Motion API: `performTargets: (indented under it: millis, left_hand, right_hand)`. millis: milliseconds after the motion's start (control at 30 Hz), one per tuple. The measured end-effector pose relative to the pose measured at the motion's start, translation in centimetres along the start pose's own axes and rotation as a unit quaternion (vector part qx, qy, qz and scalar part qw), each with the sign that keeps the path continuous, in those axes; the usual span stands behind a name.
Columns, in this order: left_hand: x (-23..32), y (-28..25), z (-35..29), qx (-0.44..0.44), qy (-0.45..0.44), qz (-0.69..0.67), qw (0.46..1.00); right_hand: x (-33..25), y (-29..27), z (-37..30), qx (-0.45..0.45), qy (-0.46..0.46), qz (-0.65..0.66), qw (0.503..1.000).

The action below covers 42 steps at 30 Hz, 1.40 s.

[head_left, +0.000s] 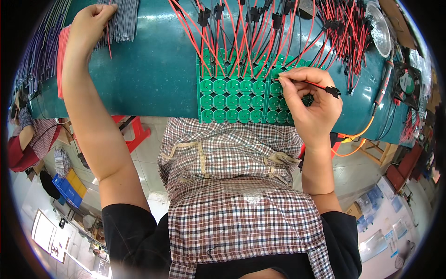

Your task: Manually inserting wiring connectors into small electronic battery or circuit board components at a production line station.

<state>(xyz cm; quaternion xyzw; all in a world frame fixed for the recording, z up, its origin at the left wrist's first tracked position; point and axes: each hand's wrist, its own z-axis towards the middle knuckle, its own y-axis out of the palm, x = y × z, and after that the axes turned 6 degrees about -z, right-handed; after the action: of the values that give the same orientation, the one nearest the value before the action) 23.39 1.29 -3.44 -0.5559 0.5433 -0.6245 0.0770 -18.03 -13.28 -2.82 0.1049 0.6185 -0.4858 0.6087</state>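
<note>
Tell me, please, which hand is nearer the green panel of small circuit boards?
Right. The right hand rests over the green panel of small circuit boards; the left hand is far left at the grey wire bundle.

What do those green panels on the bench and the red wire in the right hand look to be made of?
The green panels look like rigid circuit board with a glossy green coating, shown by the repeated round outlines in a grid. The red wire pinched by the right hand looks plastic-sheathed, smooth and bendy, ending in a black plug, probably moulded plastic.
</note>
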Motion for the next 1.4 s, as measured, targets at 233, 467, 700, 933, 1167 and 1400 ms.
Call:
performTargets:
  millis: [233, 467, 700, 933, 1167, 1400]
  left_hand:
    - [0.1, 0.0, 0.1, 0.002, 0.021, 0.019, 1.0]
    - [0.2, 0.0, 0.2, -0.023, 0.014, 0.013, 1.0]
    - [5.0, 0.0, -6.8, 0.074, 0.028, -0.131, 0.988]
    - [7.5, 1.7, -13.2, 0.081, 0.091, -0.249, 0.961]
    - [7.0, 5.7, -19.0, 0.06, 0.11, -0.174, 0.977]
    - [7.7, 6.9, -20.4, 0.097, 0.09, -0.182, 0.974]
  right_hand:
    - [-0.7, -0.1, 0.3, -0.004, -0.061, -0.09, 0.994]
    - [-1.3, -0.5, 1.1, -0.053, -0.066, -0.144, 0.986]
    - [-1.0, -0.1, 1.2, -0.042, -0.035, -0.111, 0.992]
    - [-0.9, -0.5, 1.4, -0.039, -0.056, -0.151, 0.986]
    - [-1.5, -2.4, 1.7, 0.014, -0.085, -0.121, 0.989]
    - [3.5, -7.9, 5.1, 0.217, 0.034, -0.216, 0.951]
